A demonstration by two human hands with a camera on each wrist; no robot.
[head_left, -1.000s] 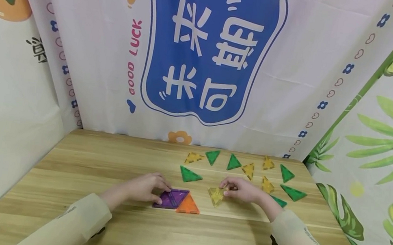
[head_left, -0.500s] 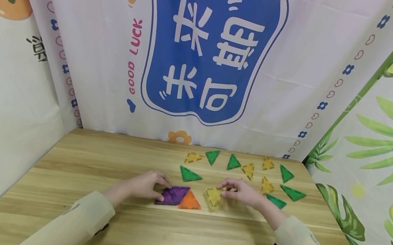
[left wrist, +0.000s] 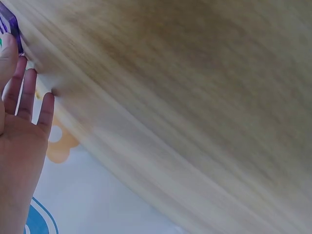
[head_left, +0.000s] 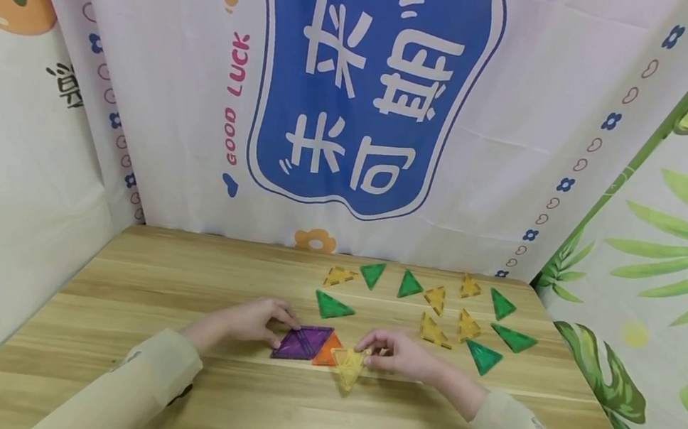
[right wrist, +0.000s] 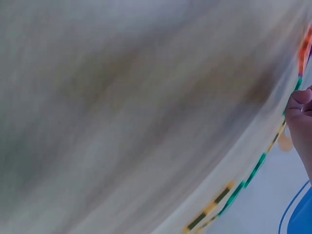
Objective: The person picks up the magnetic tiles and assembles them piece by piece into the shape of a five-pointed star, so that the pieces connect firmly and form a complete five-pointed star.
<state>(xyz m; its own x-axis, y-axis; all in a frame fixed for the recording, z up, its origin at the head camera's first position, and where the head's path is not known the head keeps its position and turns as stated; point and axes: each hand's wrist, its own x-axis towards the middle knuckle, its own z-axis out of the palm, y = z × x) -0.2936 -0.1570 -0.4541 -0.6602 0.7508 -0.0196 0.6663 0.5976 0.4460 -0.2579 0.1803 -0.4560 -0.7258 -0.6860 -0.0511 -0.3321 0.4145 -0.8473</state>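
Two purple triangular magnetic tiles lie edge to edge on the table, forming a slanted four-sided shape. My left hand holds their left side between thumb and fingertips; in the left wrist view the thumb lies on the purple tile. Against their right side is an orange triangular tile. My right hand pinches a pale yellow triangular tile, point downward, overlapping the orange one's right part in the head view. Whether these two touch cannot be told. The right wrist view catches my right hand only at its edge.
Several green triangles, such as this green tile, and several amber triangles, such as this amber tile, lie scattered at the back right of the wooden table. A printed curtain hangs behind the table's far edge.
My right hand has carried the yellow tile left and nearer to me, to the orange tile. Amber and green tiles behind that hand have come into view. The purple and orange tiles shifted slightly away earlier.
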